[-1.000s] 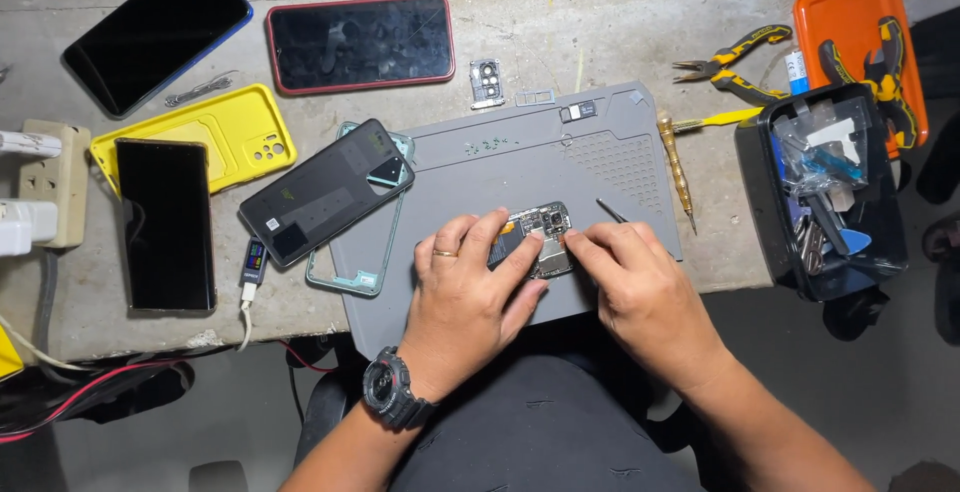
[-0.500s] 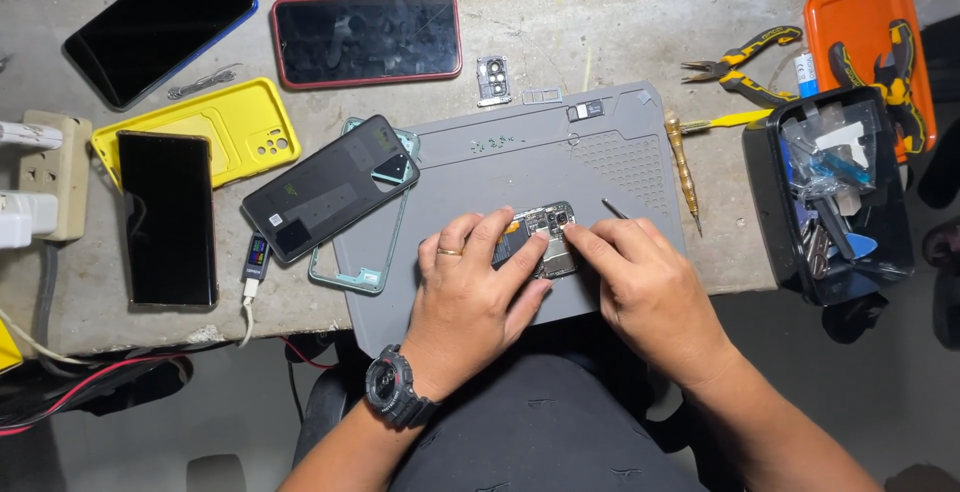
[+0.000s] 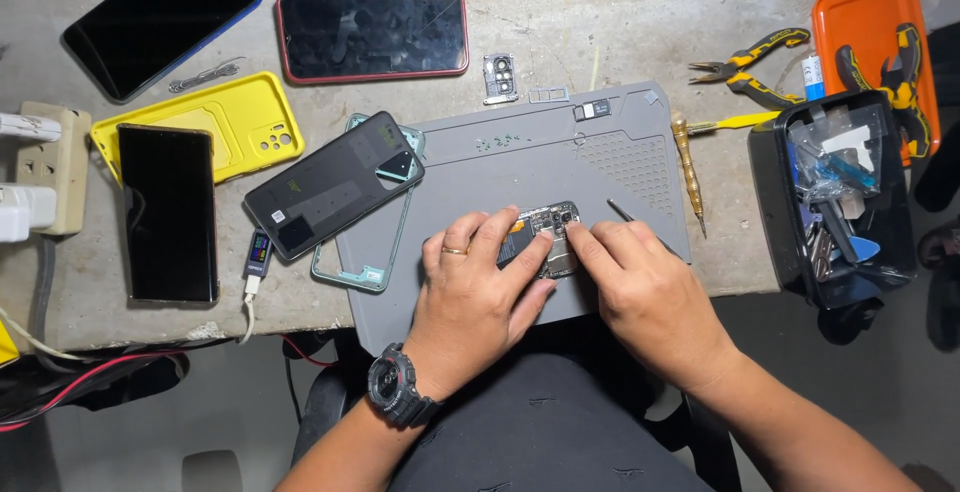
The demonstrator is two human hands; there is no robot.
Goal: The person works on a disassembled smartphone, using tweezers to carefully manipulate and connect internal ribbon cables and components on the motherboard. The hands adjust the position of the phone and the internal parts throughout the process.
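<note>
Hardly anything has shifted over the last second: both hands stay planted on the opened phone [image 3: 543,237], and the fingers have only nudged along its edges. The left hand [image 3: 478,292], ring on one finger and watch on the wrist, lies flat over the phone's left part, fingers curled onto it. The right hand [image 3: 645,297] presses from the right, thumb and forefinger pinched at the board's edge, with a thin tool [image 3: 622,211] poking out behind its knuckles. The phone sits near the front edge of the grey work mat [image 3: 560,157]. Left of the mat lies a dark back cover [image 3: 333,184]; far right, a black parts box [image 3: 835,197].
</note>
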